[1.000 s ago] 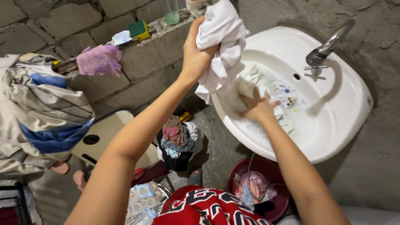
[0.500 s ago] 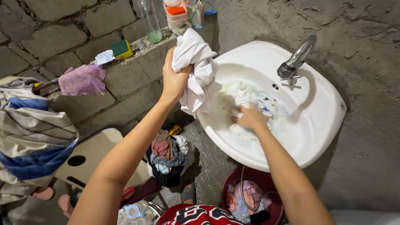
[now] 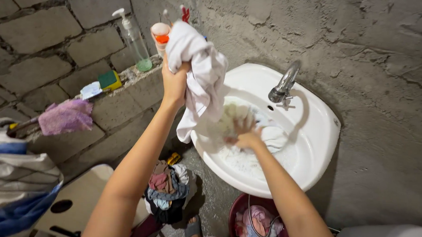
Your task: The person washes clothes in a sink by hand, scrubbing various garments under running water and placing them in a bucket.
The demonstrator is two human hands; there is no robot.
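Observation:
My left hand [image 3: 173, 82] grips the top of a white wet cloth [image 3: 197, 70] and lifts it above the left rim of a white wall sink [image 3: 314, 143]. The cloth hangs down into the basin. My right hand [image 3: 243, 133] is inside the basin with fingers spread, pressing on the lower part of the same cloth and on other soaked laundry [image 3: 272, 137] in soapy water. A chrome tap [image 3: 284, 83] stands at the back of the sink, to the right of both hands.
A block ledge at the left carries a clear pump bottle [image 3: 134, 39], a green-and-yellow sponge [image 3: 109, 80] and a purple cloth [image 3: 66, 116]. A pile of clothes [image 3: 166, 190] lies on the floor. A dark red basin [image 3: 256, 219] with laundry sits under the sink. Striped fabric [image 3: 17, 186] hangs far left.
My left hand has raised the white cloth higher over the sink's rim. My right hand opened its fingers and pushed deeper onto the wet laundry. The view shifted up and to the right.

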